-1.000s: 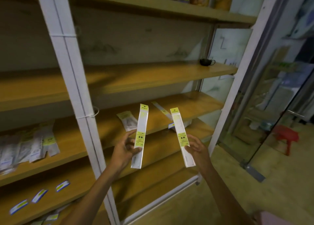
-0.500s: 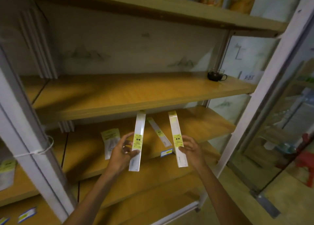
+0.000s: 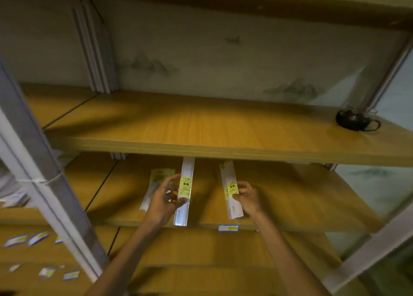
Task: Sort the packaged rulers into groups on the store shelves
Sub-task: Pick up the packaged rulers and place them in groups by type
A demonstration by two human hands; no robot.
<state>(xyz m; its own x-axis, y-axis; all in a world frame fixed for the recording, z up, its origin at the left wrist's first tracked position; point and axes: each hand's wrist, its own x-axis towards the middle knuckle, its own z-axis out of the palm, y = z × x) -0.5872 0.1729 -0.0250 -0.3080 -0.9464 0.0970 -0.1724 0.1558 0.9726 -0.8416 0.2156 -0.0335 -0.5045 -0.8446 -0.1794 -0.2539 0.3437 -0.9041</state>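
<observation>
Yellow labels mark the middle of each long white packaged ruler, and that is where both hands take hold: the left hand (image 3: 164, 198) has thumb and fingers curled round the left ruler pack (image 3: 184, 191) just below centre frame, while the right hand (image 3: 245, 197) pinches the right ruler pack (image 3: 230, 191) at its label. Both packs stand roughly upright, apart from each other, in front of the middle wooden shelf (image 3: 301, 197), their tops reaching the front edge of the upper shelf (image 3: 201, 125). They look light, stiff and narrow, with glossy film that may slip, so a hold near the middle should keep them balanced. Behind the left hand another flat packaged item (image 3: 156, 184) lies on the middle shelf. A blue and yellow price tag (image 3: 228, 228) sits on that shelf's front edge. On the upper shelf, at right of frame, stands a dark glass teapot (image 3: 355, 120). A grey metal upright (image 3: 44, 184) crosses the left of frame, with small packets (image 3: 38, 238) on a lower shelf beyond it.
</observation>
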